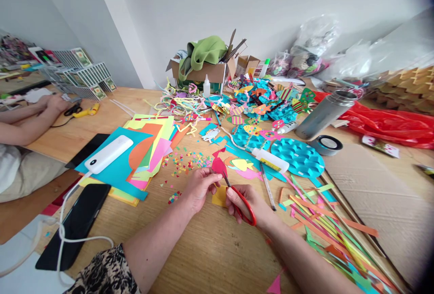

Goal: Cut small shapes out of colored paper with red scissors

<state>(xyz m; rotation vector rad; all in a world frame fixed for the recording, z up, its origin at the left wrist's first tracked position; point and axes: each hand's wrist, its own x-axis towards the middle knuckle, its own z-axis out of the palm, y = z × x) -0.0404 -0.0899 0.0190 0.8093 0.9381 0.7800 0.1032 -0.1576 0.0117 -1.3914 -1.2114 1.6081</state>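
Note:
My left hand [200, 189] pinches a small red paper cutout [219, 166] shaped like a fish, holding it up over the table. In my right hand [251, 201] is a pair of scissors with red handles [250, 216]; the blades point at the lower edge of the red paper. Just under the hands lies a yellow piece of paper [219, 196], partly covered. Beyond them a yellow paper fish shape [241, 164] rests on pink and blue scraps. A pen [267, 186] and a white glue bottle [271, 161] lie close to my right hand.
Stacked coloured paper [149, 138] with a white power bank [110, 153] lies left, beside a black phone [76, 226]. Confetti bits [186, 161] are scattered centrally. Paper strips [325, 221], cardboard [369, 194] and a steel flask [325, 113] stand right. Another person's arms [32, 122] rest far left.

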